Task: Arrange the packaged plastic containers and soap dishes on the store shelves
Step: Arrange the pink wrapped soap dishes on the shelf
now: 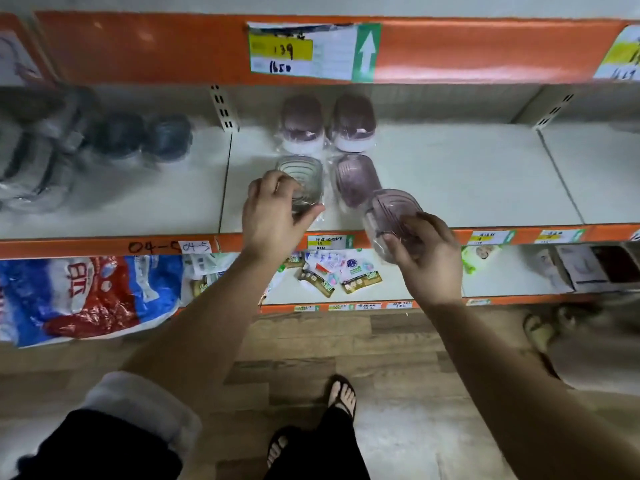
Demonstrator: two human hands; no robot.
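My left hand (273,216) grips the clear dish (300,181); my right hand (424,258) holds a purple dish (391,216) just right of it. Light, slick wrap: best gripped by the rims.

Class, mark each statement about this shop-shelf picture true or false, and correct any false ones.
1. The left hand grips a clear ribbed plastic soap dish. True.
2. The right hand is empty. False: it holds a purple-tinted packaged soap dish.
3. Two purple-lidded dishes with white bases stand side by side further back on the shelf. True.
4. The front edge of the shelf is blue. False: the shelf edge is orange.
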